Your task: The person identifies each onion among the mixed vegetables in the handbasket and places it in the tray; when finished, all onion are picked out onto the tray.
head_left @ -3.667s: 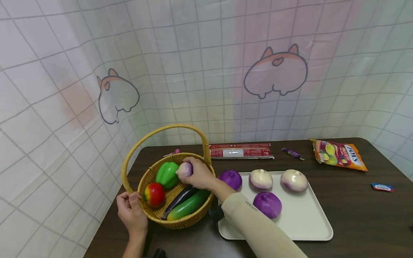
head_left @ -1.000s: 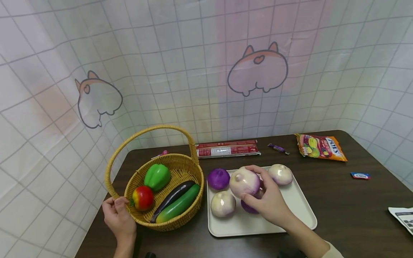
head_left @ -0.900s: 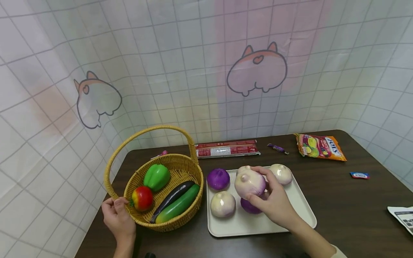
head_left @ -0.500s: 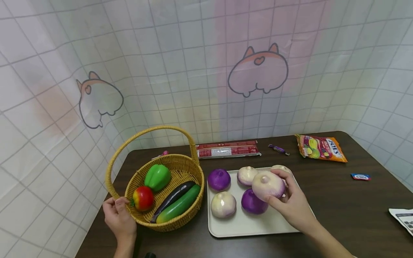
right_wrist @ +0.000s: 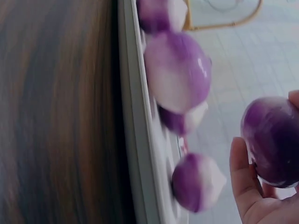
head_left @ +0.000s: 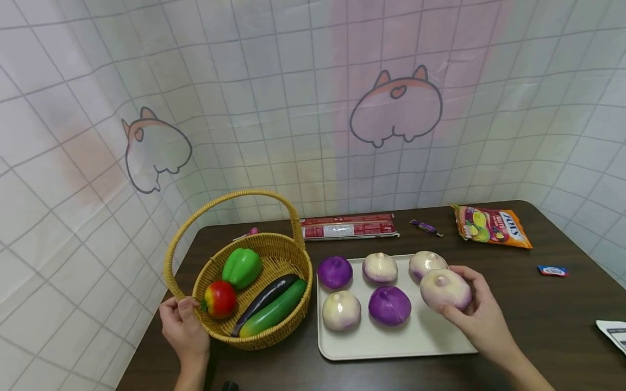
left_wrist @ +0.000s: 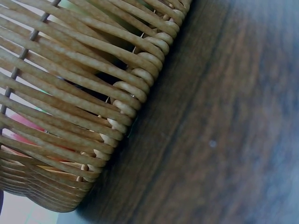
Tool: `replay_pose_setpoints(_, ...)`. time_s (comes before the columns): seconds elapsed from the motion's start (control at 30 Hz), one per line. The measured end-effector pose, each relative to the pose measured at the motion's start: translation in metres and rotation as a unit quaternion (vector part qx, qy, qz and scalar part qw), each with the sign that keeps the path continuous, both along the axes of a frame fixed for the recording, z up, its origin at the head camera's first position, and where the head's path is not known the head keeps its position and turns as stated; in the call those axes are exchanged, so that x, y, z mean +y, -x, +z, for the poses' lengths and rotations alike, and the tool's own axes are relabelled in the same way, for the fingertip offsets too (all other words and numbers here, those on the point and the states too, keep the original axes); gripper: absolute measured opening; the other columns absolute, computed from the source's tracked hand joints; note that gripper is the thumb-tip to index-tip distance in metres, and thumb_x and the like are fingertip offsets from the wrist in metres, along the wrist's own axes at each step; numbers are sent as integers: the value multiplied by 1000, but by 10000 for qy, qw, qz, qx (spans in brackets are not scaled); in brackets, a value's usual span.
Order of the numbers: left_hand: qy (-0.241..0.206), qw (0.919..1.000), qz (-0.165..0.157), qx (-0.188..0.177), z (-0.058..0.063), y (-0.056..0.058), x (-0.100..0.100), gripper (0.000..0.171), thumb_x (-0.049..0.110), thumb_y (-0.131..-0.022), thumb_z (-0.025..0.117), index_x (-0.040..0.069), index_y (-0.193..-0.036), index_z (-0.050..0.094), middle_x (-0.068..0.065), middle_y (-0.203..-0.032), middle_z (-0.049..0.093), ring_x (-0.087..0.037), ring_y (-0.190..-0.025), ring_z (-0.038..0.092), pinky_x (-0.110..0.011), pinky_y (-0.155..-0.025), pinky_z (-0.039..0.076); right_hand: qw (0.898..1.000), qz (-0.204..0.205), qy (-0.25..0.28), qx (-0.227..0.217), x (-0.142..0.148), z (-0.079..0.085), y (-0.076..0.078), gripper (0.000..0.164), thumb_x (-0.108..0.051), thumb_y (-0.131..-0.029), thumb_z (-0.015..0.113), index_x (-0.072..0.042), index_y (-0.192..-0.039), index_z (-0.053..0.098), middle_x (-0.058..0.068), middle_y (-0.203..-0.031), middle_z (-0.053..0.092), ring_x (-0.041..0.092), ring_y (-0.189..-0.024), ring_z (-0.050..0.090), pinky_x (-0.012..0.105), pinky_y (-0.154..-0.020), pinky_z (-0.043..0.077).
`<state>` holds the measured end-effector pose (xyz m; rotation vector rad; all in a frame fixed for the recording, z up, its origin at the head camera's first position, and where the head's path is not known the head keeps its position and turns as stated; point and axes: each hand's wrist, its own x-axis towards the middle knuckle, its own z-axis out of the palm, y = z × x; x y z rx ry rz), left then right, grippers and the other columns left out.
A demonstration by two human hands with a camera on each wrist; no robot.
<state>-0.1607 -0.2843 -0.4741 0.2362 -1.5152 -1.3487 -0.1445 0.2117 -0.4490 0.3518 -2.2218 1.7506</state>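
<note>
A wicker basket [head_left: 264, 342] stands at the left, with a green bell pepper [head_left: 242, 267], a red-yellow fruit [head_left: 220, 300], an eggplant [head_left: 266, 300] and a green cucumber-like vegetable [head_left: 274, 312] inside. My left hand [head_left: 188, 331] pinches its rim by the handle's foot; the left wrist view has only the basket's woven side [left_wrist: 70, 93] and tabletop. My right hand [head_left: 484, 323] holds a white-purple onion [head_left: 445, 289] over the right part of a white tray [head_left: 362, 347]. Lying on that tray are several onions: purple ones [head_left: 389, 306] and whitish ones [head_left: 341, 310].
Behind the tray lie a long red package [head_left: 349, 228], a purple-wrapped candy [head_left: 426, 227] and an orange-red candy bag [head_left: 491, 225]. A small blue packet [head_left: 552, 271] is at the right. A printed sheet [head_left: 613, 332] shows at the right edge. Patterned curtain surrounds the dark table [head_left: 533, 320].
My right hand has left the basket, where it held an onion, and over the last second has carried an onion rightward across the tray. My left hand keeps its grip on the basket.
</note>
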Motion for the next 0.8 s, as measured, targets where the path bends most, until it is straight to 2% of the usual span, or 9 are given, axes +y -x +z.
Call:
replay_pose_setpoints(0.2, -44, 9999, -103, 7, 0, -2, 0, 23, 34, -98, 58, 15, -85, 55, -2, -73, 63, -11, -65, 50, -18, -65, 35, 9950, -467, -842, -259, 17, -6, 1, 67, -2, -87, 69, -5, -146, 37, 1, -132, 35, -2, -109, 42, 4, -84, 38)
replay_pose_setpoints(0.43, -61, 9996, -222, 155, 3, -1, 2, 21, 31, -98, 57, 14, -87, 54, -6, -73, 61, -12, -69, 53, -19, -69, 38, 9907, -676, -1096, -441, 25, -11, 3, 69, -10, -87, 73, -3, -145, 36, 12, -135, 37, -9, -103, 43, 5, -78, 41)
replay_pose_setpoints(0.57, -6, 9997, -198, 159, 2, 0, 1, 21, 31, -99, 56, 14, -87, 53, -6, -72, 59, -12, -68, 52, -20, -69, 39, 9848, -887, -1419, -463, 30, -11, 5, 72, -17, -84, 77, -4, -144, 39, 18, -134, 42, -13, -100, 42, 3, -76, 39)
replay_pose_setpoints(0.6, 13, 9997, -182, 138, 2, 0, 1, 20, 31, -99, 55, 14, -87, 53, -6, -72, 59, -12, -68, 52, -20, -68, 39, 9820, -947, -1561, -493, 31, -11, 5, 73, -20, -84, 78, -5, -144, 40, 19, -134, 43, -11, -101, 42, 3, -76, 38)
replay_pose_setpoints(0.67, 21, 9998, -170, 124, 3, 0, 1, 20, 32, -99, 56, 15, -87, 53, -7, -72, 60, -13, -67, 51, -20, -68, 38, 9756, -1022, -1859, -567, 31, -10, 5, 75, -27, -81, 80, -6, -142, 41, 21, -134, 45, 0, -107, 47, 7, -77, 38)
replay_pose_setpoints(0.8, 20, 9998, -146, 92, 3, -1, 1, 20, 31, -99, 56, 15, -87, 53, -9, -72, 60, -13, -67, 51, -20, -68, 38, 9626, -990, -2450, -606, 27, -12, 4, 81, -39, -76, 83, -5, -138, 44, 21, -129, 49, 31, -111, 51, 34, -84, 45)
